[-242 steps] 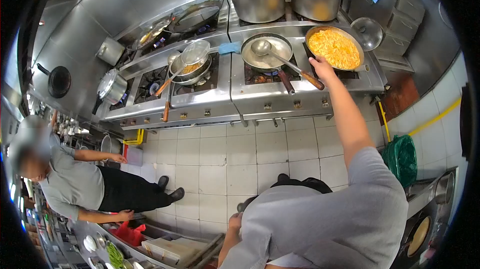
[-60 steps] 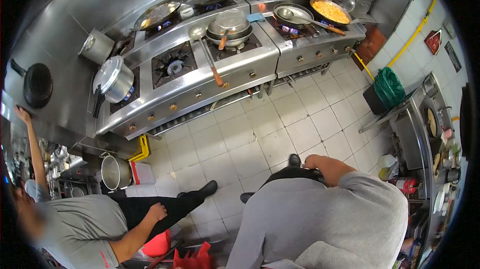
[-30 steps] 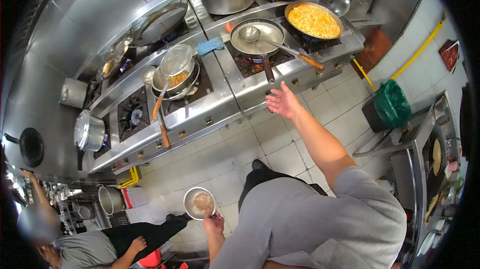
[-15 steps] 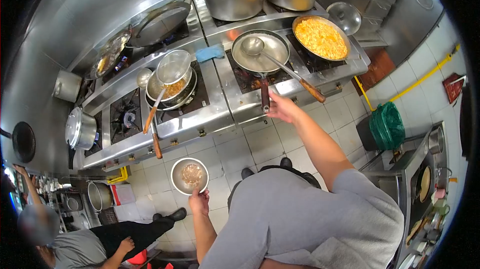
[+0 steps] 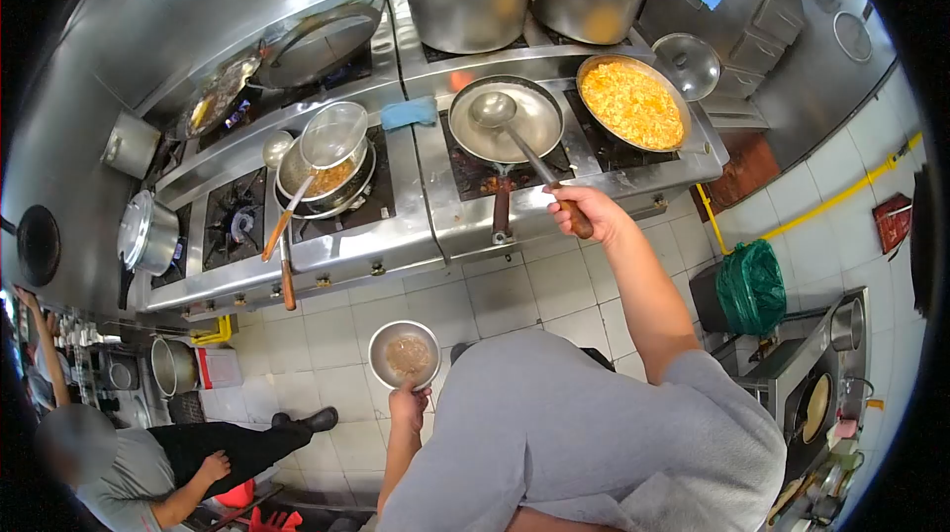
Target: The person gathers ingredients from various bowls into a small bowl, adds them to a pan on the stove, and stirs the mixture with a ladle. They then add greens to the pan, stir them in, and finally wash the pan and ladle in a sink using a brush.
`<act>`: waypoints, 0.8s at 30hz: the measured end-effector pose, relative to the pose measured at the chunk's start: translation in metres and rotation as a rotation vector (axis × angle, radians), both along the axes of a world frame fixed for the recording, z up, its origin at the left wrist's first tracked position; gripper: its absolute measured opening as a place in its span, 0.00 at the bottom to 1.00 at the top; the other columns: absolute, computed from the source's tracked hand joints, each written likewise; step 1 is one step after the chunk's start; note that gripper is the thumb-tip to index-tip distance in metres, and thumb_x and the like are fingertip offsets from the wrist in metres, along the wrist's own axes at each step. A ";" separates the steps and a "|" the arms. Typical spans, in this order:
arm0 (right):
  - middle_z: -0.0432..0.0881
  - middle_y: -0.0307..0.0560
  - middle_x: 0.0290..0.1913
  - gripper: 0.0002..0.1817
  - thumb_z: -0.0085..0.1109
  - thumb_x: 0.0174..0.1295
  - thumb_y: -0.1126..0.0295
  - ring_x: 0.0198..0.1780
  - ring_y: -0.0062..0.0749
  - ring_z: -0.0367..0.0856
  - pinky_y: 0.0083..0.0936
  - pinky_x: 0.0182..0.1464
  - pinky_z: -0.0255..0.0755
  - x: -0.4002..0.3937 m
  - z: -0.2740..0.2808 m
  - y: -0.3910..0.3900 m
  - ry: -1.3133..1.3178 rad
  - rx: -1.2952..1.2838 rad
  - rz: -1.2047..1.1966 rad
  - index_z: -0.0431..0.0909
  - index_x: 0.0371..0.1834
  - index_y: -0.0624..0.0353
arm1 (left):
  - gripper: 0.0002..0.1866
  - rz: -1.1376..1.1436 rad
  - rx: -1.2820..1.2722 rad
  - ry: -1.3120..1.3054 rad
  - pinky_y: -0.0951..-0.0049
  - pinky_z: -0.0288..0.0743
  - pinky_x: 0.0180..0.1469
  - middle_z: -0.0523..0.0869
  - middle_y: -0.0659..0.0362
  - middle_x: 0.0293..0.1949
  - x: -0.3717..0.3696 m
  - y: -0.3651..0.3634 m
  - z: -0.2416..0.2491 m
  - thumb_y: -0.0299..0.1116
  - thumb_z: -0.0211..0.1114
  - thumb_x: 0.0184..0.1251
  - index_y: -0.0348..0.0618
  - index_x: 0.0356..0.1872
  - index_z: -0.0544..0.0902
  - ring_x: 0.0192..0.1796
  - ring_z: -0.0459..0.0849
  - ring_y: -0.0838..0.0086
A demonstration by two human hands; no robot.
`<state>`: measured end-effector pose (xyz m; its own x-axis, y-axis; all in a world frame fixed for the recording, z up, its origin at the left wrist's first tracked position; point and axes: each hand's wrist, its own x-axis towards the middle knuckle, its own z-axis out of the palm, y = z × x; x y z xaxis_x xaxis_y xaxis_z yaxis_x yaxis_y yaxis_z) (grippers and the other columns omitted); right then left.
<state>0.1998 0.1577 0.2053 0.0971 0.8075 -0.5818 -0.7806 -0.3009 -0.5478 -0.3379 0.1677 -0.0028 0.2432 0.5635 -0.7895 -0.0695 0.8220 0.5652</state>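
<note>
My left hand grips the rim of a metal bowl, which has some brownish food in it, low in front of the stove. My right hand is wrapped round the wooden handle of a ladle. The ladle's cup lies over a frying pan on a burner, and the pan's handle points toward me, left of my right hand. To the right of this pan stands another pan holding yellow-orange food.
Two big stockpots stand behind the pans. A strainer rests over a pot on the left burners, beside a blue cloth. A green-lined bin is at the right. Another person is at the lower left.
My right hand has gone from the frying pan's handle to the ladle's handle and closed on it. The bowl in my left hand has shifted slightly right and down in view.
</note>
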 end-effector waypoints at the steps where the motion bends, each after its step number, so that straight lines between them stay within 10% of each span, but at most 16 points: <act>1: 0.77 0.40 0.30 0.28 0.60 0.68 0.67 0.26 0.22 0.77 0.21 0.20 0.69 0.005 0.005 -0.003 -0.001 0.003 -0.004 0.66 0.71 0.53 | 0.13 -0.004 0.003 -0.001 0.78 0.69 0.23 0.86 0.50 0.29 0.010 0.004 0.011 0.30 0.55 0.68 0.29 0.45 0.78 0.25 0.83 0.73; 4: 0.73 0.35 0.23 0.35 0.56 0.69 0.67 0.15 0.21 0.69 0.23 0.16 0.65 0.019 0.009 -0.026 -0.704 -0.203 0.127 0.55 0.79 0.44 | 0.12 0.197 0.123 0.001 0.76 0.71 0.25 0.85 0.51 0.28 0.040 0.022 0.048 0.29 0.57 0.67 0.30 0.45 0.78 0.26 0.83 0.72; 15: 0.76 0.39 0.24 0.36 0.54 0.71 0.65 0.17 0.23 0.73 0.26 0.17 0.68 0.003 0.001 -0.050 -0.617 -0.178 0.129 0.50 0.81 0.45 | 0.12 0.360 -0.038 -0.081 0.77 0.69 0.29 0.82 0.56 0.31 0.051 0.022 0.025 0.34 0.54 0.68 0.36 0.45 0.77 0.30 0.78 0.73; 18: 0.75 0.40 0.23 0.37 0.56 0.69 0.64 0.19 0.24 0.77 0.27 0.19 0.70 -0.042 0.018 -0.053 -1.291 -0.379 0.186 0.52 0.80 0.47 | 0.12 0.362 -0.028 -0.076 0.77 0.69 0.29 0.81 0.57 0.31 0.061 0.012 0.036 0.35 0.54 0.70 0.37 0.44 0.76 0.30 0.77 0.74; 24: 0.74 0.38 0.24 0.34 0.54 0.72 0.64 0.16 0.22 0.73 0.22 0.18 0.69 0.004 0.023 -0.069 -0.670 -0.209 0.206 0.55 0.80 0.49 | 0.12 0.360 -0.074 -0.049 0.75 0.71 0.32 0.82 0.56 0.33 0.062 0.001 0.030 0.34 0.57 0.69 0.37 0.45 0.76 0.32 0.78 0.72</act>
